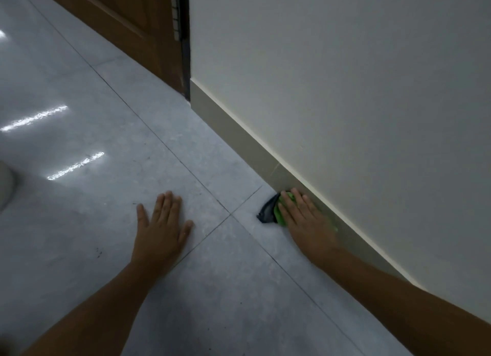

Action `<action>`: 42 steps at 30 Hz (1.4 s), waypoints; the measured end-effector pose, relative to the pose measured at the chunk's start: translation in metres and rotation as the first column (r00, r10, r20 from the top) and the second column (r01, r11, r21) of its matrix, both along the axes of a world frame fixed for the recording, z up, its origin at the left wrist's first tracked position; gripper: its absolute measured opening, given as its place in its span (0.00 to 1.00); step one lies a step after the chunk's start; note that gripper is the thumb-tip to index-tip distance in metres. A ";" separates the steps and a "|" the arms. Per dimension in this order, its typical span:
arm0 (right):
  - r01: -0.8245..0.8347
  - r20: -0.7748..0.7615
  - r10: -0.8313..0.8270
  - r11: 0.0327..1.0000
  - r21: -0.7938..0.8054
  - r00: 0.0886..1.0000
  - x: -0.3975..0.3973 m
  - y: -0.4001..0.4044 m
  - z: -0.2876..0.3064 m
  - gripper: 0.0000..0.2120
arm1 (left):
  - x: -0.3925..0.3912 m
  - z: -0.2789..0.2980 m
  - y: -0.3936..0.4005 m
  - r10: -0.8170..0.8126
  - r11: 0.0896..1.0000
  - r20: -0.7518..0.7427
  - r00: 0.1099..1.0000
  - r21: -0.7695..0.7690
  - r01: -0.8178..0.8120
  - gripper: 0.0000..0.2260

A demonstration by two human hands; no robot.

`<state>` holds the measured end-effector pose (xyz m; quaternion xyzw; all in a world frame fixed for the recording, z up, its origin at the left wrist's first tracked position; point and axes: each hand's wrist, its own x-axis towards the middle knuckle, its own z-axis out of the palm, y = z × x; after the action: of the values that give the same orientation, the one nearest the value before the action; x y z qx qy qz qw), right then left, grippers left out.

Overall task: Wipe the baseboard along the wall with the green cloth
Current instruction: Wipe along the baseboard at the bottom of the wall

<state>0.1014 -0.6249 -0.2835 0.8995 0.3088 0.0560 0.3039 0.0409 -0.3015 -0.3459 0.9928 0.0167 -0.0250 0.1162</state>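
A beige baseboard [239, 132] runs along the foot of the white wall [345, 90], from the door frame down to the right. My right hand [305, 220] lies flat on the green cloth [280, 213] and presses it against the baseboard where it meets the floor. A dark grey part of the cloth sticks out to the left of my fingers; most of the green is hidden under my palm. My left hand [160, 228] rests flat on the floor tile with fingers spread, holding nothing.
Glossy grey floor tiles [106, 209] with dark grout lines stretch to the left. A brown wooden door [127, 23] and its dark frame edge [186, 50] stand at the far end of the baseboard. A pale rounded object [5, 185] shows at the left edge.
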 end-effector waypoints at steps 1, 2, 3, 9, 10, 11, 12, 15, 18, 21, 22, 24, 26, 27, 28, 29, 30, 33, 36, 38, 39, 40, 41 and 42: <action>0.023 -0.050 -0.022 1.000 0.011 0.999 -0.002 -0.002 -0.004 0.28 | 0.002 0.000 0.000 0.009 1.000 -0.005 1.000 -0.003 -0.009 0.35; 0.035 -0.096 -0.030 0.998 0.054 0.995 0.001 0.002 -0.003 0.29 | 0.004 0.000 -0.002 0.020 1.000 -0.013 1.000 -0.012 -0.020 0.35; 0.031 -0.127 -0.017 0.994 0.109 0.992 0.009 0.011 -0.005 0.28 | 0.005 0.000 -0.004 0.027 0.999 -0.026 0.999 -0.018 -0.027 0.35; 0.258 -0.400 -0.062 0.851 0.457 0.914 0.053 0.100 0.004 0.32 | 0.009 0.003 -0.016 0.034 0.999 -0.072 0.997 -0.039 -0.037 0.33; 0.304 -0.450 -0.067 0.824 0.478 0.890 0.052 0.107 0.003 0.33 | 0.008 0.004 -0.015 0.042 0.998 -0.083 0.996 -0.044 -0.046 0.33; 0.331 -0.478 -0.073 0.811 0.482 0.875 0.047 0.109 0.002 0.33 | 0.007 0.004 -0.015 0.050 0.997 -0.093 0.994 -0.049 -0.054 0.33; 0.339 -0.496 -0.073 0.814 0.471 0.865 0.039 0.106 0.002 0.32 | 0.008 0.005 -0.014 0.051 0.997 -0.099 0.994 -0.052 -0.056 0.33; 0.354 -0.513 -0.073 0.806 0.475 0.855 -0.001 0.079 -0.001 0.30 | 0.013 0.006 -0.010 0.036 0.997 -0.100 0.994 -0.058 -0.042 0.34; 0.331 -0.496 -0.039 0.791 0.515 0.867 -0.045 0.054 -0.007 0.24 | 0.024 0.007 -0.007 0.036 0.997 -0.090 0.995 -0.066 -0.042 0.34; 0.290 -0.472 -0.009 0.800 0.525 0.882 -0.032 0.057 -0.013 0.21 | 0.033 0.006 -0.008 0.041 0.997 -0.083 0.996 -0.058 -0.046 0.33; 0.285 -0.461 -0.017 0.806 0.519 0.887 -0.017 0.064 -0.015 0.21 | 0.034 0.005 -0.009 0.037 0.997 -0.083 0.996 -0.062 -0.042 0.33; 0.334 -0.482 -0.074 0.811 0.481 0.873 0.017 0.084 -0.015 0.24 | 0.033 0.004 -0.010 0.029 0.997 -0.088 0.996 -0.071 -0.035 0.33; 0.432 -0.518 -0.182 0.799 0.417 0.836 0.047 0.103 -0.012 0.26 | 0.032 0.004 -0.009 0.026 0.996 -0.083 0.996 -0.085 -0.033 0.33; 0.459 -0.511 -0.227 0.797 0.392 0.829 0.056 0.110 -0.011 0.26 | 0.032 0.003 -0.009 0.024 0.996 -0.083 0.996 -0.088 -0.031 0.33; 0.472 -0.495 -0.262 0.802 0.366 0.829 0.059 0.114 -0.011 0.26 | 0.033 0.003 -0.008 0.020 0.996 -0.082 0.996 -0.089 -0.027 0.33; 0.476 -0.476 -0.285 0.807 0.349 0.832 0.058 0.115 -0.011 0.26 | 0.033 0.002 -0.008 0.017 0.995 -0.078 0.997 -0.093 -0.024 0.33; 0.479 -0.454 -0.307 0.812 0.334 0.836 0.053 0.112 -0.011 0.26 | 0.033 0.002 -0.008 0.014 0.995 -0.072 0.997 -0.095 -0.020 0.32; 0.542 -0.380 -0.419 0.776 0.322 0.825 0.016 0.085 -0.009 0.27 | 0.033 -0.001 -0.008 0.017 0.994 -0.056 0.998 -0.105 -0.023 0.32; 0.592 -0.353 -0.486 0.738 0.322 0.799 -0.024 0.043 -0.008 0.27 | 0.032 -0.002 -0.009 0.022 0.995 -0.037 0.999 -0.094 -0.026 0.31; 0.581 -0.319 -0.491 0.746 0.327 0.811 -0.032 0.031 -0.012 0.28 | 0.032 -0.002 -0.009 0.028 0.995 -0.028 0.999 -0.093 -0.030 0.31; 0.588 -0.310 -0.503 0.733 0.342 0.807 -0.029 0.034 -0.015 0.28 | 0.032 -0.003 -0.009 0.030 0.995 -0.023 0.999 -0.095 -0.032 0.31; 0.598 -0.295 -0.520 0.714 0.365 0.801 -0.024 0.040 -0.018 0.26 | 0.032 -0.003 -0.009 0.027 0.995 -0.021 0.999 -0.098 -0.028 0.31; 0.611 -0.281 -0.543 0.694 0.380 0.791 -0.017 0.049 -0.019 0.24 | 0.031 -0.003 -0.009 0.023 0.995 -0.022 0.999 -0.100 -0.026 0.31; 0.625 -0.273 -0.563 0.680 0.384 0.780 -0.012 0.057 -0.020 0.22 | 0.031 -0.003 -0.009 0.019 0.995 -0.025 1.000 -0.097 -0.021 0.30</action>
<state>0.0895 -0.5679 -0.3035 0.9972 -0.0028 -0.0352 0.0652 0.0721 -0.3105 -0.3486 0.9853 0.0267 -0.0366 0.1645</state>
